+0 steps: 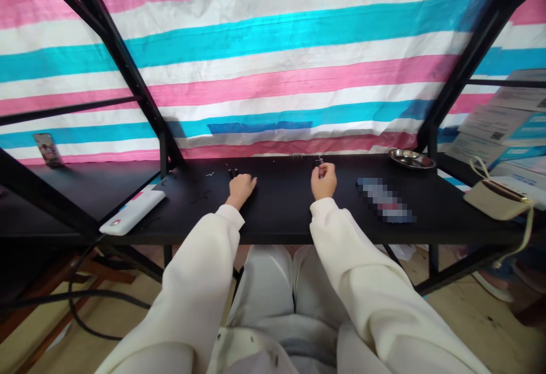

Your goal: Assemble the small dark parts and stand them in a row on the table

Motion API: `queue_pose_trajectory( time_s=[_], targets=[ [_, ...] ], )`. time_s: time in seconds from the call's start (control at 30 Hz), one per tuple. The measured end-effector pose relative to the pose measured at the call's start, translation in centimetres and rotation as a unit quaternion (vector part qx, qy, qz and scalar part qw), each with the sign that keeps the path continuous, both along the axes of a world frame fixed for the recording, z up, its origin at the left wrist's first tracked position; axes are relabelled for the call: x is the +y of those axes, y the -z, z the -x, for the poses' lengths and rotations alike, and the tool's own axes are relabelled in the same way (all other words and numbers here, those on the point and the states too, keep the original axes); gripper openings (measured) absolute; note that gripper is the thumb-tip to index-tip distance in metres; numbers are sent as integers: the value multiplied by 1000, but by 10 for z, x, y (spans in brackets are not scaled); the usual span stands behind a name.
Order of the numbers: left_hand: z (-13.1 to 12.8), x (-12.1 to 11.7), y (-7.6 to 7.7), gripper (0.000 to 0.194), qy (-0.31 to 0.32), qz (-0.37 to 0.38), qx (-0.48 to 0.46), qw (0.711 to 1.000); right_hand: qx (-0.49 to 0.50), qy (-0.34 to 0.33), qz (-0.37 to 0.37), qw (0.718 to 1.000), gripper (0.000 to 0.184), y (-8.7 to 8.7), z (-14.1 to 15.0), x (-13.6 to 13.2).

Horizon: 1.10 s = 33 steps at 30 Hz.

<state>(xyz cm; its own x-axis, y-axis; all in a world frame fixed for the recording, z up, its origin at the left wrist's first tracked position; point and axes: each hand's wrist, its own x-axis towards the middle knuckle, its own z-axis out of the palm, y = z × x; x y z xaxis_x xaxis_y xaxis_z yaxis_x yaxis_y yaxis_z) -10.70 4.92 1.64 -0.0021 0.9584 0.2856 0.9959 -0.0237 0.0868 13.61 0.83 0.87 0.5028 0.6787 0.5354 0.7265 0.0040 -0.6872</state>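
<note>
- From where I stand, the landmark is a black table (281, 223); a person in pale sleeves reaches across it.
- Right hand (323, 179): near the table's far edge, thumb and fingers together, apparently pinching a small dark piece (318, 162). A loose pinch could let it slip towards that edge.
- Left hand (242, 186): knuckles up, left of the table's middle, against short dark pieces (232, 173). I cannot tell whether the fingers clamp on them; a careless nudge could scatter them.
- Dark pieces on the dark tabletop blend in, so one could easily be missed.
- White scraps (210, 174) lie on the table's left half; a sweeping hand could mix them among the pieces.
- A blurred-out blue item (384, 199) rests on the table's right half; the right sleeve (341, 237) could catch it if the arm swings outward.
</note>
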Motion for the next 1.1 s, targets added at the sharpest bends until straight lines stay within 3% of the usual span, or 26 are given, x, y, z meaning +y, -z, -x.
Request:
queue_pose_trajectory(
  time_s=[0.13,0.23,0.33,0.53,0.73,0.93,1.1],
  targets=[
    [-40,-9,-1,32,193,-1,5,981,38,116,67,990,36,4,-12,8],
    [-77,-16,3,31,279,-32,1,960,53,115,128,984,40,12,-17,15],
    [-113,-20,8,45,315,-49,1,948,24,90,172,981,40,19,-19,18],
    [-160,-12,15,60,286,-32,23,957,-18,62,228,972,32,21,-21,20],
    [-175,2,17,47,257,-27,24,966,-23,53,202,978,31,22,-21,20],
    [-165,-4,7,26,241,-40,-48,969,-33,53,205,977,30,22,-21,19],
    [-126,-21,3,24,231,-72,-158,957,-39,61,182,981,27,24,-21,21]
  ],
)
